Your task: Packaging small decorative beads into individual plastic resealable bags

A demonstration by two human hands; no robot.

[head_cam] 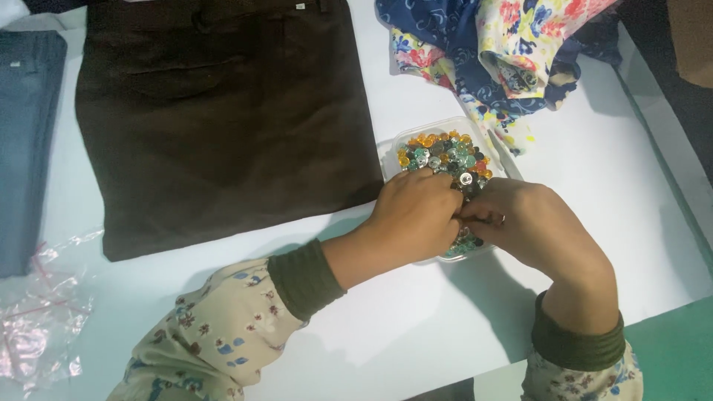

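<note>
I see my left hand (412,215) and right hand (523,223) meeting over the clear tub (391,152) of coloured buttons (445,154), fingers curled into the pile; what they pinch I cannot tell. Beyond lie dark brown trousers (223,111) and floral cloth (512,52).

A dark brown folded garment (223,111) lies flat on the white table (416,327). Left of it lies folded blue denim (26,141). Below and left of it sits a crumpled clear plastic bag (41,319). To its right, floral fabric (505,52) lies bunched.
</note>
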